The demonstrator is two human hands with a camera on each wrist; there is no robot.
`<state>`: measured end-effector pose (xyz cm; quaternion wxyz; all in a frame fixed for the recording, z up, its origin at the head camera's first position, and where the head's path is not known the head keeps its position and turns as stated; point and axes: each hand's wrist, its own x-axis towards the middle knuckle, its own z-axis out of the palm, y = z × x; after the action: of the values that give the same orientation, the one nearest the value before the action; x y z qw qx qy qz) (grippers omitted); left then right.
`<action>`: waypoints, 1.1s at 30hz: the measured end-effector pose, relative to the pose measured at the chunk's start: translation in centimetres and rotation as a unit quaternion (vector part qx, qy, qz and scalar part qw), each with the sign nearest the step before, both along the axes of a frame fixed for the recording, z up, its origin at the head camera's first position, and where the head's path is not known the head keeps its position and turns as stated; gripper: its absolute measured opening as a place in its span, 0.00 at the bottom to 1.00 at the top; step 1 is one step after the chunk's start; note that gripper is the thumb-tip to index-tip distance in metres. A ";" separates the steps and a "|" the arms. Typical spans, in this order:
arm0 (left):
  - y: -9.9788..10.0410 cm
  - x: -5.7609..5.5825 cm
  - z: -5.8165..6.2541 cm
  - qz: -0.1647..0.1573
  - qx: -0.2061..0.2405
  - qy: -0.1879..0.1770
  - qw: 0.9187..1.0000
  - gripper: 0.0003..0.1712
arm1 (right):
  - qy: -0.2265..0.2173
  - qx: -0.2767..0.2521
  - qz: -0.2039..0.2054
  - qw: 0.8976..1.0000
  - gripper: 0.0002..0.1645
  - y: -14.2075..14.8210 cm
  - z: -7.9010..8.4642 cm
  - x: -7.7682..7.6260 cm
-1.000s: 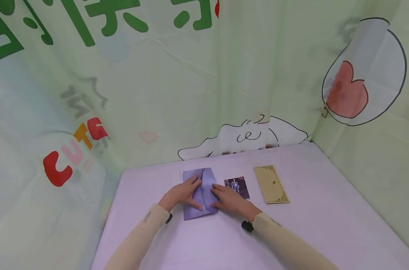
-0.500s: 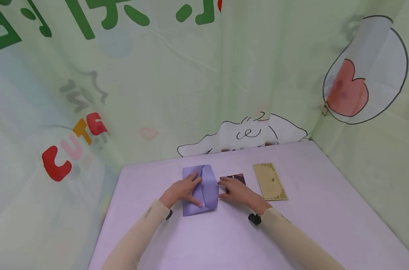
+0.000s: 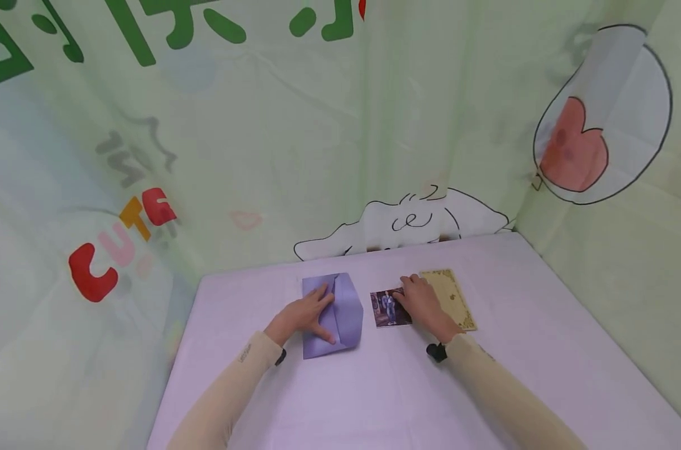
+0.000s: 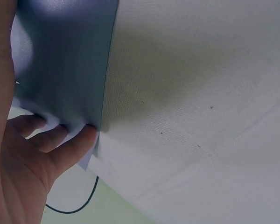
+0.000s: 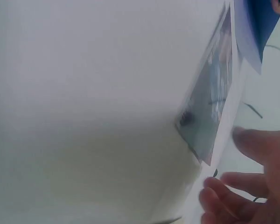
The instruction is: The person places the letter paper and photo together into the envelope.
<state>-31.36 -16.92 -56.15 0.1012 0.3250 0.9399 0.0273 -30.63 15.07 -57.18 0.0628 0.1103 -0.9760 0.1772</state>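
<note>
A purple paper envelope [image 3: 348,312] lies on the table with its flap side up, the pointed flap standing out to the right. My left hand [image 3: 302,319] rests on the envelope's left half, thumb and fingers spread; in the left wrist view its fingertips touch the purple paper [image 4: 65,70]. Just right of the envelope is a square photo [image 3: 382,309] of a figure in pale clothes. My right hand [image 3: 425,306] reaches over the photo's right edge, fingers loosely bent, and covers part of a gold card [image 3: 455,300]. In the right wrist view the right fingers [image 5: 242,186] are apart from the photo.
The table [image 3: 374,400] has a pale lilac cover. Behind it hangs a light curtain [image 3: 284,156] with green characters and a cartoon drawing. Another printed curtain [image 3: 616,262] closes the right side. The gold card has ornate corners.
My right hand has left the envelope's flap and moved right, across the photo to its right edge. The flap has lifted and spread to the right. My left hand stays on the envelope.
</note>
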 end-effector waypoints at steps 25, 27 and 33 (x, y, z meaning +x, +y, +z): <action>0.1 0.4 0.3 0.003 -0.006 0.016 1.000 0.57 | -0.155 -0.183 -0.023 0.970 0.15 2.0 0.7 -2.8; 0.1 0.3 0.2 0.003 -0.007 0.014 1.000 0.58 | -0.151 -0.184 -0.019 0.971 0.17 2.1 1.3 -2.9; 0.2 0.3 0.4 0.011 -0.010 -0.002 1.000 0.60 | -0.150 -0.203 0.004 0.968 0.17 1.7 3.3 -2.8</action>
<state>-31.04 -16.69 -55.71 0.1064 0.3137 0.9433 0.0193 -33.45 16.79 -53.89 -0.0645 0.0716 -0.9172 0.3865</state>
